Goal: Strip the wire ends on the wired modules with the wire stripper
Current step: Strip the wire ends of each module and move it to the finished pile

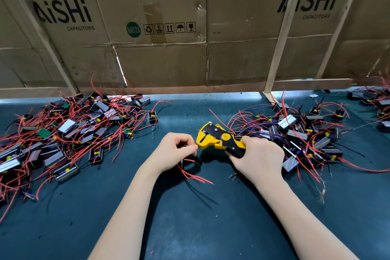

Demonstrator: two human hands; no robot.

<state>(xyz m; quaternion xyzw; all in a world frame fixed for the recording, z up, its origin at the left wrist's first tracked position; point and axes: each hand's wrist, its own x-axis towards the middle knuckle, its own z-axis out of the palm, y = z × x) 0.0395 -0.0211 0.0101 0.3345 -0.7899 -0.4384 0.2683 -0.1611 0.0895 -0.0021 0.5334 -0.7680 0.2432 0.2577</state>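
Observation:
A yellow and black wire stripper (219, 138) is held above the dark green table, its jaws pointing left. My right hand (258, 157) grips its handles. My left hand (174, 152) pinches a thin wire at the stripper's jaws and holds a small black wired module, mostly hidden under the palm. That module's red wires (195, 176) hang out below my left hand over the mat.
A large heap of wired modules with red wires (63, 133) covers the left of the table (190, 217). A second heap (299, 133) lies to the right, with more at the far right edge. Cardboard sheets on a wooden frame (164, 59) wall off the back. Small red insulation scraps dot the mat.

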